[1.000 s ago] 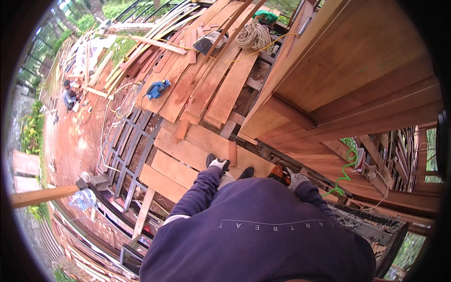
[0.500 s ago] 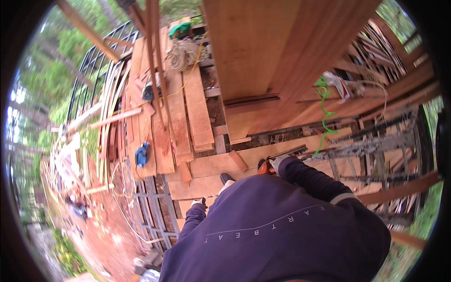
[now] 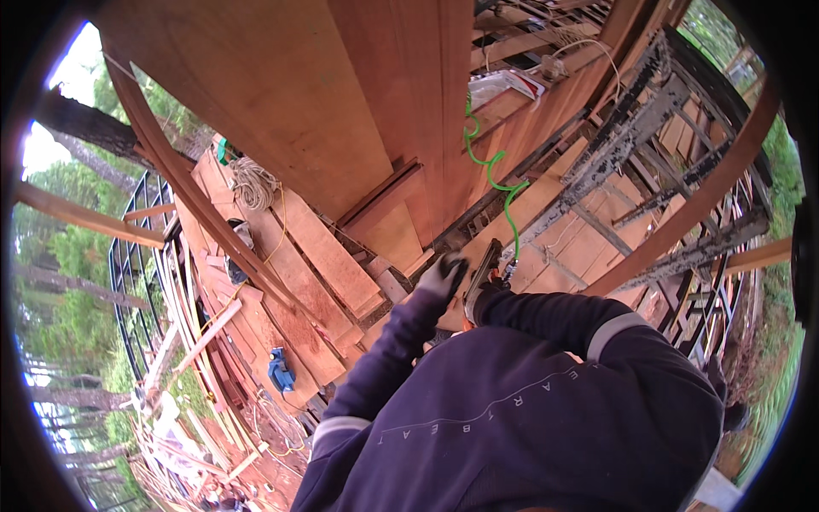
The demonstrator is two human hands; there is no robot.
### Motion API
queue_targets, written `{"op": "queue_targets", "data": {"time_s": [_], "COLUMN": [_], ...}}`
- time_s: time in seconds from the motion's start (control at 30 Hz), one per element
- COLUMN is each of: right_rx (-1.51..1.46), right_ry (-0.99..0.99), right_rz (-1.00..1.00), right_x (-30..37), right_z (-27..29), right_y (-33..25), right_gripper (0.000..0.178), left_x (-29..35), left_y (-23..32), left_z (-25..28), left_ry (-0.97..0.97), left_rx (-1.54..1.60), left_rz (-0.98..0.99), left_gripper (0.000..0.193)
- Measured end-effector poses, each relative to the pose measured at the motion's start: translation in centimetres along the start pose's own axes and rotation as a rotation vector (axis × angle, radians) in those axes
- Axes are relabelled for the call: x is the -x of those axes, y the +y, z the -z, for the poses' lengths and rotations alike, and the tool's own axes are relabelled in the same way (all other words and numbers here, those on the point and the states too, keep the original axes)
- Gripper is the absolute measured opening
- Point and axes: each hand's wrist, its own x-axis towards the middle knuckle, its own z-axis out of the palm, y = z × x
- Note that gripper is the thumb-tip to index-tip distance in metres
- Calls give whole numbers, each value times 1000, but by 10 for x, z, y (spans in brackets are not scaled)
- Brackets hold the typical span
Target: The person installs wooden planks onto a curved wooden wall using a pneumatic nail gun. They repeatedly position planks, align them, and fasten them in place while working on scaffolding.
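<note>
My right hand (image 3: 475, 293) is closed round a nail gun (image 3: 492, 258) with a dark body and an orange part low down. A green coiled air hose (image 3: 497, 171) runs up and away from beside the tool. My left hand (image 3: 438, 279), in a grey glove with dark fingers, reaches forward just left of the nail gun. It is close to the lower end of the large brown wooden boards (image 3: 281, 94); its fingers are smeared, and whether they touch or hold anything is unclear. The dark sleeves hide part of both wrists.
Loose planks (image 3: 320, 247) with sawdust lie to the left, carrying a blue power tool (image 3: 280, 371) and a coil of rope (image 3: 253, 183). A worn metal frame (image 3: 589, 183) stands at right. Long thin strips (image 3: 192, 200) cross at upper left, and a curved timber (image 3: 682, 230) crosses at right.
My left hand has risen from low at my side to beside the nail gun. My view has turned, so the boards now lean to the upper left. The right hand keeps the nail gun.
</note>
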Motion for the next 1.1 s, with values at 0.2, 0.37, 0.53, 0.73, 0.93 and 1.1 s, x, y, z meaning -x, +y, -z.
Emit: {"op": "queue_targets", "data": {"time_s": [0.2,0.37,0.53,0.73,0.93,1.1], "right_rx": [-63,-160,-265,-621,-1877,-2610], "right_ry": [37,102,213,363,959,736], "right_rz": [19,60,162,180,-15,609], "right_x": [13,16,42,188,170,115], "right_z": [7,0,-2,37,-36,42], "right_y": [-19,-22,-23,35,167,209], "right_gripper": [33,32,31,24,19,31], "left_x": [-77,-55,-54,-32,-35,-44], "left_y": [17,79,73,11,-7,-4], "left_z": [-92,-105,-117,-135,-157,-161], "left_ry": [-257,-119,20,210,213,238], "left_rx": [448,774,835,930,494,236], "left_rz": [36,406,310,274,174,176], "left_gripper": [42,26,15,13,13,22]}}
